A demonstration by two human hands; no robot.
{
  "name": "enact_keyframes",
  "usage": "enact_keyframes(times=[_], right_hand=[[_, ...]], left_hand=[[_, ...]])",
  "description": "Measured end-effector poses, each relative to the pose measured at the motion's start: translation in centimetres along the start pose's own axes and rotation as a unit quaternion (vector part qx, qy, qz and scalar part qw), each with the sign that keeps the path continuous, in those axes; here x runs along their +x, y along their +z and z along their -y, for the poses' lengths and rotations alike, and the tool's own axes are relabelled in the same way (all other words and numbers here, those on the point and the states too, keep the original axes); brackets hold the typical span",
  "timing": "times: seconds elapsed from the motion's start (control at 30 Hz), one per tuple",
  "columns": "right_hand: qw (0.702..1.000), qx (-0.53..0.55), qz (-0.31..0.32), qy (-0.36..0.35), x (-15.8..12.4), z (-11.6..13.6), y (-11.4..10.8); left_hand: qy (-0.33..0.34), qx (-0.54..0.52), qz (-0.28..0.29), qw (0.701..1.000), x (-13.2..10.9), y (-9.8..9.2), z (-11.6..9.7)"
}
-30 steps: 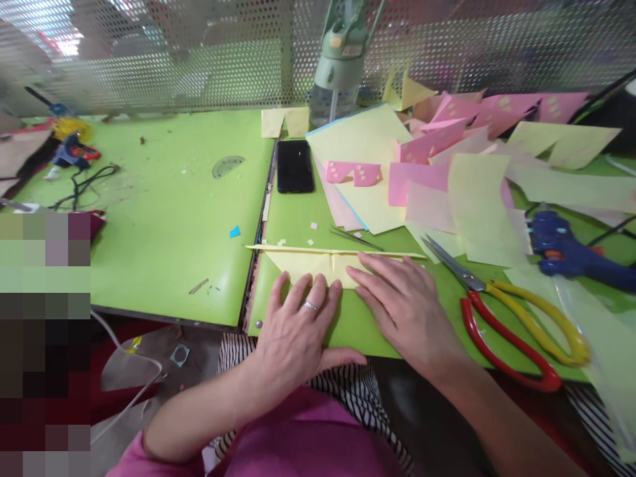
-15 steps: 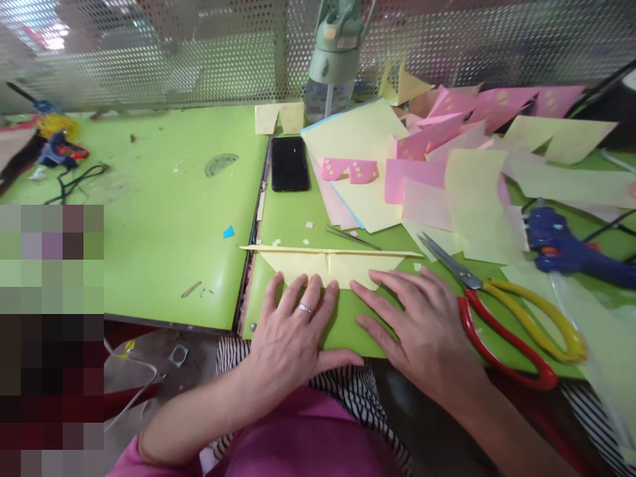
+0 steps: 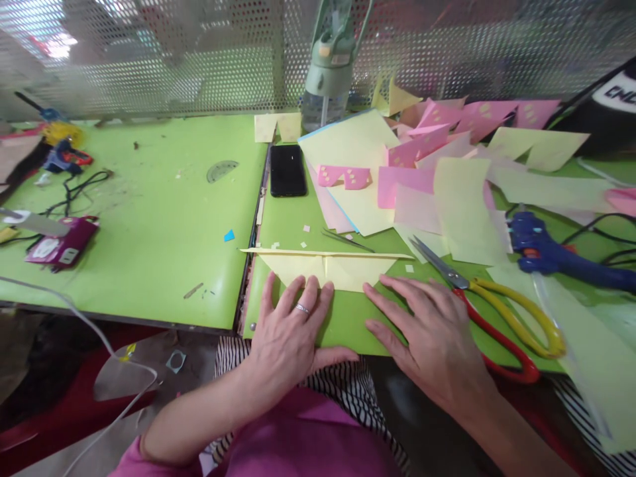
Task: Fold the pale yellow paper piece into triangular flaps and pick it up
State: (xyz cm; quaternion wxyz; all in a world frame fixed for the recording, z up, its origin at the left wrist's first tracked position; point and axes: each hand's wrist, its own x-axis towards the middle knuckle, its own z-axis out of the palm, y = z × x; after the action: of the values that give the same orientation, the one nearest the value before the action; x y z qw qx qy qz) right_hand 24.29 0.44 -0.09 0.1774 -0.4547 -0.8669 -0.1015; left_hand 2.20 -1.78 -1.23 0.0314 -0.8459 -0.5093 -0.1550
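Observation:
A folded piece of pale yellow paper [image 3: 342, 269] lies on the green table in front of me, its far edge standing up as a narrow crease. My left hand [image 3: 291, 328] rests flat with fingers spread, the fingertips touching the paper's near left edge; a ring is on one finger. My right hand [image 3: 430, 324] is also open, its fingertips at the paper's near right corner. Just right of that hand lie scissors [image 3: 460, 281] with one yellow and one red handle. Tweezers [image 3: 348, 240] lie behind the paper's far edge.
Pink and yellow paper sheets [image 3: 462, 212] pile up at the right, beside a blue glue gun [image 3: 551, 242]. A black phone [image 3: 288, 171] and a water bottle [image 3: 326, 86] stand behind. At left are a protractor [image 3: 222, 171] and a purple box with a cable [image 3: 62, 243].
The camera view has shifted a little. My right hand has slid slightly right along the paper's near edge; my left hand stays nearly where it was.

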Motion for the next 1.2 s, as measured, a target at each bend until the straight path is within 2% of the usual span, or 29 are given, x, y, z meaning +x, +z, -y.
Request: enact_keyframes(times=[0.17, 0.37, 0.47, 0.77, 0.93, 1.07, 1.2], right_hand=[[0.999, 0.038, -0.006, 0.011, 0.0, -0.1, 0.4], [0.998, 0.050, -0.026, 0.017, -0.2, -0.6, 0.5], [0.997, 0.048, -0.049, 0.038, -0.2, -0.9, 0.1], [0.997, 0.019, -0.060, 0.041, 0.0, -1.3, -0.2], [0.997, 0.046, -0.039, 0.047, 1.9, -1.0, 0.5], [0.996, 0.079, -0.009, 0.047, 3.7, 0.0, 0.7], [0.996, 0.082, 0.000, 0.026, 3.8, 0.5, 0.7]], left_hand=[[-0.007, -0.070, -0.032, 0.997, -1.0, -1.5, 1.3], [-0.138, -0.033, -0.085, 0.986, -3.1, -3.4, 4.2], [-0.155, -0.008, -0.098, 0.983, -3.6, -3.3, 4.7], [-0.112, -0.015, -0.119, 0.986, -3.3, -2.5, 3.2], [-0.054, -0.020, -0.112, 0.992, -2.2, -1.6, 1.4], [-0.027, -0.007, -0.082, 0.996, -1.4, -1.0, 0.5], [-0.031, -0.006, -0.053, 0.998, -0.7, -1.2, 1.2]])
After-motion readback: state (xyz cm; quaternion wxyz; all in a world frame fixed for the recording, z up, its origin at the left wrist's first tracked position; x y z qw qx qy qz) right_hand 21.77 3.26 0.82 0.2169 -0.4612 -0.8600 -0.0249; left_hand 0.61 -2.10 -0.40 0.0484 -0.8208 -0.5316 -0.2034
